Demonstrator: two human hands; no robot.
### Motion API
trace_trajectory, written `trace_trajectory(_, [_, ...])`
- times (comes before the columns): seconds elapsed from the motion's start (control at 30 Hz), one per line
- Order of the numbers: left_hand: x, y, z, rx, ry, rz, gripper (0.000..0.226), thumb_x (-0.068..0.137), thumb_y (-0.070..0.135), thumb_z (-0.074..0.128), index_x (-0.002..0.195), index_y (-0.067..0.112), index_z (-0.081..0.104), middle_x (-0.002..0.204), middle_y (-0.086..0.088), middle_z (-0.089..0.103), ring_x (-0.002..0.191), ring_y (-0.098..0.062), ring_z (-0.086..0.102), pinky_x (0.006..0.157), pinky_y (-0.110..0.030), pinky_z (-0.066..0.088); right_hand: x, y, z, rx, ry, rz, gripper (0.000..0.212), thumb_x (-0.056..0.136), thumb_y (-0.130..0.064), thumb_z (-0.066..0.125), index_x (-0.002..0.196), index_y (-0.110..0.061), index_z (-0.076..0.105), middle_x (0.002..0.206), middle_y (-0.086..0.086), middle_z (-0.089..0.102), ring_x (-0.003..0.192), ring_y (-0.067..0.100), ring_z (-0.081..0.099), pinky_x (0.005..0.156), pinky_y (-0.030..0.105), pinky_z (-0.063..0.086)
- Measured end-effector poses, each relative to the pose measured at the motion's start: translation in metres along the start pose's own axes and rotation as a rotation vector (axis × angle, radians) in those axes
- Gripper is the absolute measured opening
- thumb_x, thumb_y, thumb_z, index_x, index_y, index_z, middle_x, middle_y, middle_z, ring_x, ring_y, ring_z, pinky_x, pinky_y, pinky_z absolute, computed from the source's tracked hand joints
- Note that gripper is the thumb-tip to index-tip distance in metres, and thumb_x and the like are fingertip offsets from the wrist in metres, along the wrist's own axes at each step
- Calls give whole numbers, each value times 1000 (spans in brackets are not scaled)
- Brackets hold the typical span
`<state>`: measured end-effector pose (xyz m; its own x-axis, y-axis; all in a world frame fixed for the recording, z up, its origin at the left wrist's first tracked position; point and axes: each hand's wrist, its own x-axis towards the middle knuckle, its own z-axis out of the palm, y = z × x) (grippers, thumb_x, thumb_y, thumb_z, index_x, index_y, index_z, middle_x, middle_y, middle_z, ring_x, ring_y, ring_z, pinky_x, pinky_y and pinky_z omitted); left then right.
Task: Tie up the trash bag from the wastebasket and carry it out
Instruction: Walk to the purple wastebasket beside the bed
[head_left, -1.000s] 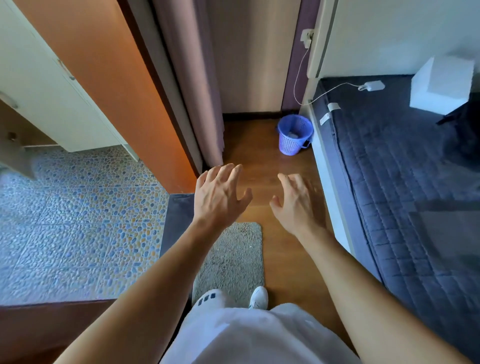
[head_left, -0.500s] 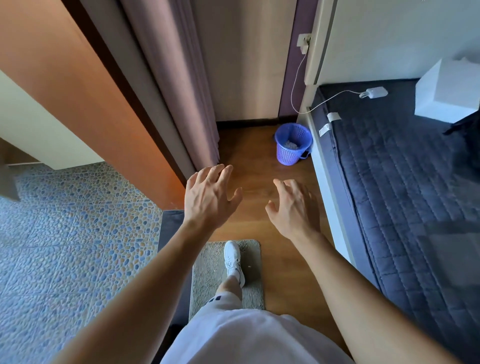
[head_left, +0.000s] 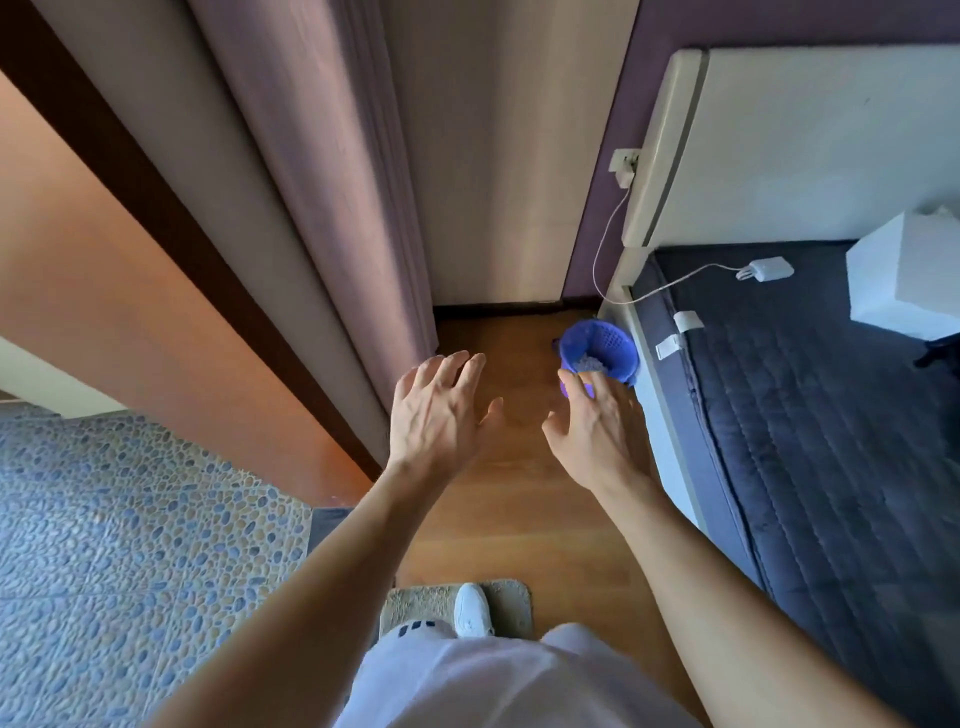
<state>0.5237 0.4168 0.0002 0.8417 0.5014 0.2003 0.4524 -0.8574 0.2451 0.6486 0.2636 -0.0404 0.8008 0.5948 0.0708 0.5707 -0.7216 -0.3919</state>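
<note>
A small blue mesh wastebasket (head_left: 608, 345) stands on the wood floor in the corner between the wall and the bed. Something pale and crumpled (head_left: 589, 362) lies inside it; I cannot tell whether a bag lines it. My right hand (head_left: 597, 431) is stretched out with fingers apart, its fingertips overlapping the basket's near rim in the view. Whether they touch is unclear. My left hand (head_left: 439, 410) hovers open over the bare floor to the basket's left, holding nothing.
A bed with a dark quilted cover (head_left: 810, 415) runs along the right. A white charger and cable (head_left: 766, 269) and a white box (head_left: 909, 280) lie on it. A curtain (head_left: 332, 171) and door frame stand left. A grey mat (head_left: 498, 597) is underfoot, pebble tiles (head_left: 130, 545) at left.
I have stepped forward along the wood floor, so the wastebasket is much nearer. Both open hands have moved toward it, the right one now reaching its rim.
</note>
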Motion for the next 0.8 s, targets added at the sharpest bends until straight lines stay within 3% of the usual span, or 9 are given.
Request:
trace_trajectory(0.17, [54,-21,5,3,-8,19,58,88,53,49,135,21,52,134,-2,61,121,-27,56,99,-46,43,47,-14,10,-22,-23,-7,58,80,-42,47,134,-21,46,129,9,55,117,31,55,94,52,49])
trace_trajectory(0.27, [90,-25,10,-10,2,37,57,86,52,51,133,20,55,132,-2,62,117,-28,58,98,-45,44,74,-12,3,-101,-6,14,57,80,-38,56,134,-22,51,129,8,59,114,31,59,91,48,50])
trace_trajectory(0.63, [214,-20,59,-11,-81,46,59,85,53,53,135,21,53,136,-2,60,122,-30,57,98,-49,45,198,18,11,-157,-44,42,48,77,-34,66,122,-17,59,108,9,67,95,33,65,82,44,54])
trace_trajectory(0.8, [295,-8,76,21,-89,50,58,87,53,49,136,22,54,135,-2,61,123,-28,57,102,-47,43,282,41,4,-130,-61,70,50,78,-35,64,124,-18,59,118,9,67,101,33,66,83,44,55])
